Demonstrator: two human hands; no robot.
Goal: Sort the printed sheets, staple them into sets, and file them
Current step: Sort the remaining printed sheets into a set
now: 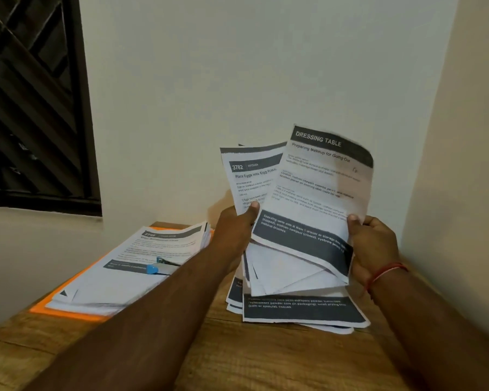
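Note:
Both hands hold a fanned bundle of printed sheets upright above the wooden table (266, 356). My left hand (235, 230) grips the sheet headed "3782" (251, 176), thumb on its face. The front sheet, headed "DRESSING TABLE" (319, 187), is pinched at its right edge by my right hand (373, 244). Below the bundle a small pile of printed sheets (302, 311) lies flat on the table. To the left, a thicker stack of sheets (119, 272) rests on an orange file folder (65, 313), with a blue stapler (160, 267) lying on top of it.
The table stands in a corner, with white walls behind and to the right. A dark barred window (32, 103) is at the upper left. Bare wood shows at the table's front.

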